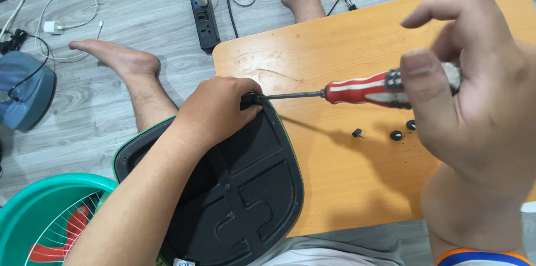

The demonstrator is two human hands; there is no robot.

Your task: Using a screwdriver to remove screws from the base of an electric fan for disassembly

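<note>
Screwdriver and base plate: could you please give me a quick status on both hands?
Left hand gripping black base plate edge. Right hand holding red-striped screwdriver, tip at plate corner. Loose small black parts on orange table.

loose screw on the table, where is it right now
In the head view the loose screw lies on the orange table, right of the black fan base, just below the screwdriver and left of two small black caps.

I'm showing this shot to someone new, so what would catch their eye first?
The red-and-white screwdriver, held in the right hand, runs across the orange table to a corner of the black fan base, which the left hand steadies. Small black screws lie on the table beneath the handle.
</note>
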